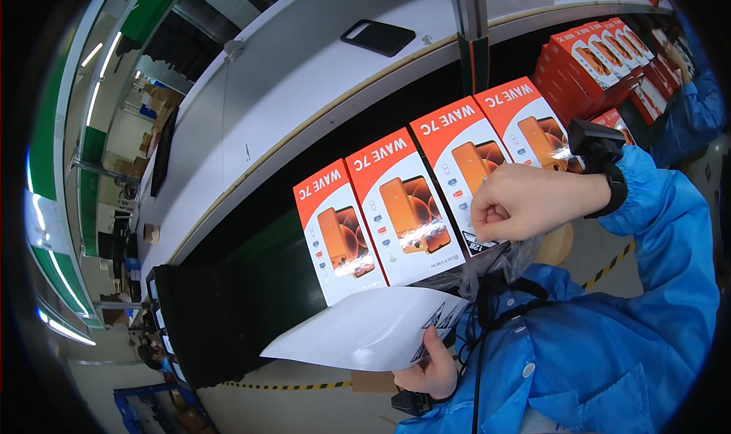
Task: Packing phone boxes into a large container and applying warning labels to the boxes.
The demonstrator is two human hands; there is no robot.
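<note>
1. Running along the left and top of our station, a white shelf (pixel 194 148) with a wood-coloured edge carries a flat black rectangular piece (pixel 392 39) with a pale cut-out.
2. Beyond that edge, on our side, we have a dark green worktop (pixel 285 263). It bears a row of four red-and-white boxes, each printed with orange phones; the printing reads upside down to us.
3. At the left end of the row we see the first box (pixel 339 236), its near end overlapped in our view by a curved white sheet (pixel 350 331).
4. Next to it we find the second box (pixel 396 205), its face fully in view.
5. With our left hand (pixel 430 369) we hold the white sheet by its right end: the grip is narrow, thumb on the upper face. Black-and-white stickers (pixel 434 316) show beside the thumb.
6. Third in the row is the third box (pixel 453 141), with a black-and-white label (pixel 474 241) at its near end.
7. Over that label we have our right hand (pixel 506 205), fingers curled. We cannot tell whether this grip pinches anything.
8. Right of it we see the fourth box (pixel 521 118), partly behind our wrist.
9. Farthest right, we note stacked boxes (pixel 567 68) near a co-worker's blue sleeve (pixel 699 106).
</note>
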